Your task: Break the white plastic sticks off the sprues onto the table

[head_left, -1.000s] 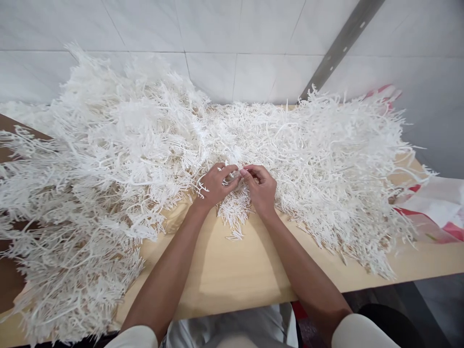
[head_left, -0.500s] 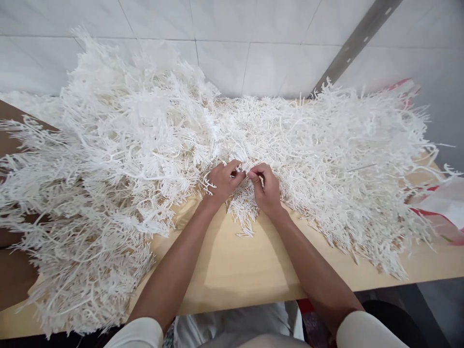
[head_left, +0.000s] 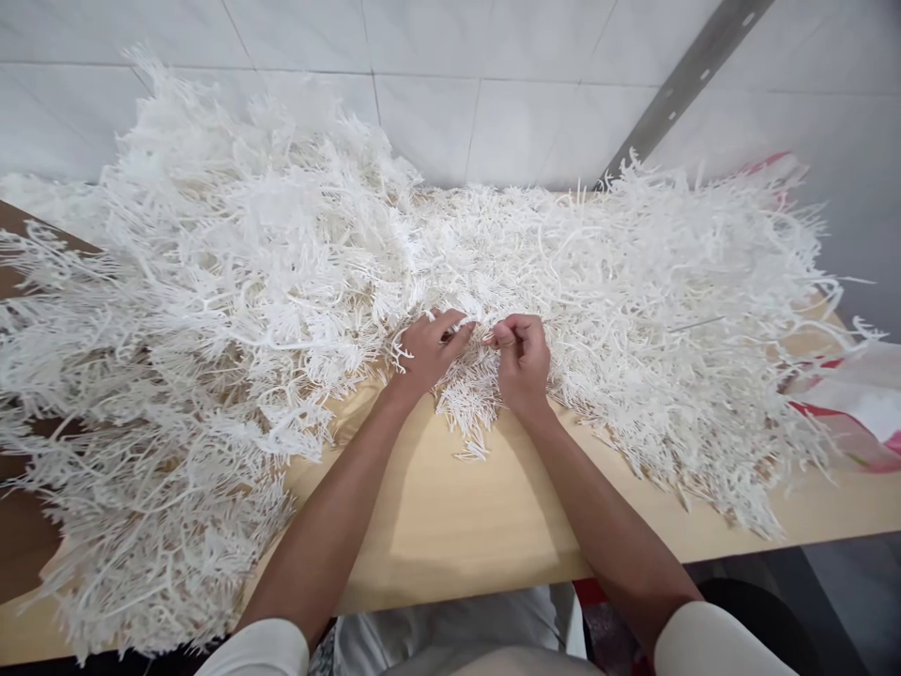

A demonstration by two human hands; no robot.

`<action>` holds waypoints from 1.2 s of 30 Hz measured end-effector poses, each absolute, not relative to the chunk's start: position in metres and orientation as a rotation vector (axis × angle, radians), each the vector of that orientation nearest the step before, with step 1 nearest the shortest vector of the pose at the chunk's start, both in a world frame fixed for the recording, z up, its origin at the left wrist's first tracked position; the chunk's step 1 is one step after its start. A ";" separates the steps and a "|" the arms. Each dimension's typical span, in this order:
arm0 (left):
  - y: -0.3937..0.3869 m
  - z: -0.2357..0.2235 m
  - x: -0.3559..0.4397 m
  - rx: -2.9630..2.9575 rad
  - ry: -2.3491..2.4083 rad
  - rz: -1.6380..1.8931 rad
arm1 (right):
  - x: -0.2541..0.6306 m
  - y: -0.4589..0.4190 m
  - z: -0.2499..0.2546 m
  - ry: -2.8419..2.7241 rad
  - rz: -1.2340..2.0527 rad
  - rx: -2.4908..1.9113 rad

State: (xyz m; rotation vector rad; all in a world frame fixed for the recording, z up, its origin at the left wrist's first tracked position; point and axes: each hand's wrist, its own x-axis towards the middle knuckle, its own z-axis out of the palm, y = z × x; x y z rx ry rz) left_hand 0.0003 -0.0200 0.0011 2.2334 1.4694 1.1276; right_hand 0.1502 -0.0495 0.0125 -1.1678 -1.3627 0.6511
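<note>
White branched plastic sprigs (head_left: 282, 225) lie in a big tangled heap in front of me. My left hand (head_left: 431, 347) is closed round a white branched sprig (head_left: 401, 356), whose forked end sticks out by the wrist. My right hand (head_left: 522, 357), thumb and forefinger pinched together, is just to the right of the left fingertips. What the pinch holds is too small to make out. Beneath and between both hands lies a small pile of short white pieces (head_left: 468, 408).
The wooden table (head_left: 465, 526) shows along its front edge. Looser white sprigs (head_left: 676, 347) spread over the right side. A red and white plastic bag (head_left: 862, 413) is at the far right, brown cardboard (head_left: 28, 545) at the left. A slotted metal post (head_left: 682, 94) leans before the tiled wall.
My right hand has moved slightly right, away from the left fingertips, still pinched. The left hand stays closed on the sprig, almost in place. The whole view has shifted a little.
</note>
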 end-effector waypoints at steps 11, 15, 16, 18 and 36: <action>-0.021 0.016 0.010 1.759 1.470 1.188 | 0.151 -0.054 0.003 -1.464 0.281 -1.043; -0.019 0.019 0.008 1.559 1.643 1.297 | 0.149 -0.056 0.009 -1.522 0.267 -1.033; -0.019 0.019 0.008 1.608 1.613 1.277 | 0.148 -0.056 0.011 -1.521 0.319 -1.105; -0.021 0.019 0.009 1.743 1.540 1.217 | 0.149 -0.053 0.015 -1.465 0.395 -1.247; -0.023 0.012 0.012 1.952 1.343 1.155 | 0.154 -0.043 0.015 -1.426 0.494 -1.255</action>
